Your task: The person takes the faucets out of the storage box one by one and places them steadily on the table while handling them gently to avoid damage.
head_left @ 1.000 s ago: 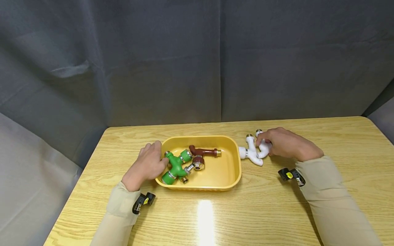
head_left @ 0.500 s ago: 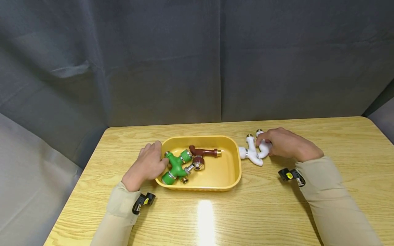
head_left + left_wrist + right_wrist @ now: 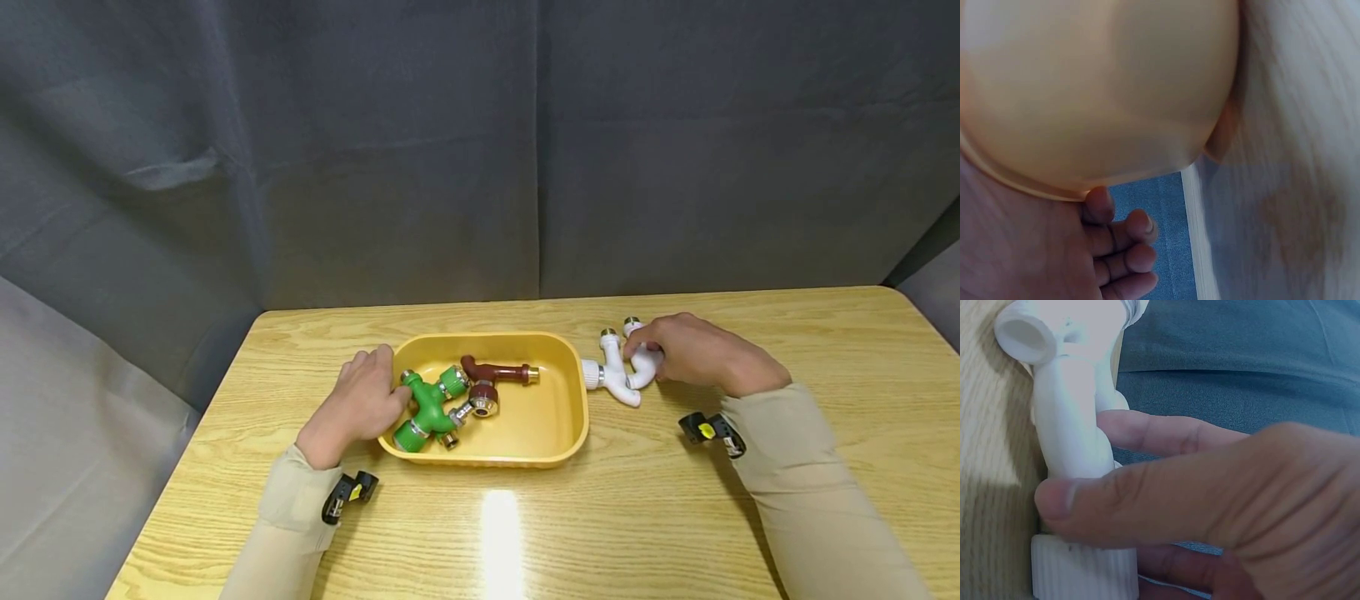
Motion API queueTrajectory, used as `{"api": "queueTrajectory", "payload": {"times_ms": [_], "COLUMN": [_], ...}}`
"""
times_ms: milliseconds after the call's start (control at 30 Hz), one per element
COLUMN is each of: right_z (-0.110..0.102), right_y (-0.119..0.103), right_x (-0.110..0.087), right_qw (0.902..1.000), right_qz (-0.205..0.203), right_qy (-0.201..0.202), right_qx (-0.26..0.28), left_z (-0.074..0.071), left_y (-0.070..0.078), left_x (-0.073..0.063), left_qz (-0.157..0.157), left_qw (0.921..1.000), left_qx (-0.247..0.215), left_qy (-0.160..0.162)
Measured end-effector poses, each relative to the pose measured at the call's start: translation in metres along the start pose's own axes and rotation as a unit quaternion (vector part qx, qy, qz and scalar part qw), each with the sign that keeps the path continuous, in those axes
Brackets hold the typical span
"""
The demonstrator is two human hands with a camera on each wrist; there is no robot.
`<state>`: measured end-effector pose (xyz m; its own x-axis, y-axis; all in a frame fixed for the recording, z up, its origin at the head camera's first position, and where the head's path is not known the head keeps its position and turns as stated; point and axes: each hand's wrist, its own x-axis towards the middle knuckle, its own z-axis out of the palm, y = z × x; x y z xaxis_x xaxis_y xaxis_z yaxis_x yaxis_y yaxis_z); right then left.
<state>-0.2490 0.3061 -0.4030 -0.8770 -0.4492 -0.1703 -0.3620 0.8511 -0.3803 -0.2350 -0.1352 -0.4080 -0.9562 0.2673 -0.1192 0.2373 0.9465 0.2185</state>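
My left hand (image 3: 358,398) holds the left end of a yellow plastic tub (image 3: 555,454) at its rim; the left wrist view shows curled fingers (image 3: 1139,256) beside the tub's outer wall, the thumb hidden. Inside lie a green double-outlet tap (image 3: 430,406) and a brown tap (image 3: 498,372). On the table right of the tub, a white tap (image 3: 613,367) has its ribbed knob against the tub wall. My right hand (image 3: 701,354) grips a second white tap (image 3: 645,364) beside it, its thumb (image 3: 1122,500) across the body. The hand partly covers this tap.
Everything stands on a wood-grain table (image 3: 637,517). Behind it hangs a dark grey cloth (image 3: 405,208), close to the far edge. A lighter cloth (image 3: 75,467) hangs at the left.
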Motion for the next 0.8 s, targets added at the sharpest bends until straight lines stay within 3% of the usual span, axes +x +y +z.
{"api": "queueTrajectory", "payload": {"times_ms": [800], "right_z": [0.0], "right_y": [-0.0013], "right_x": [-0.0025], "right_qw": [0.9998], "right_qz": [-0.012], "right_qy": [0.017], "right_qx": [0.001], "left_z": [0.0008], "left_y": [0.0008], "left_x": [0.0006], "left_qz": [0.005], "left_qw": [1.0], "left_qx": [0.003], "left_qy": [0.003]}}
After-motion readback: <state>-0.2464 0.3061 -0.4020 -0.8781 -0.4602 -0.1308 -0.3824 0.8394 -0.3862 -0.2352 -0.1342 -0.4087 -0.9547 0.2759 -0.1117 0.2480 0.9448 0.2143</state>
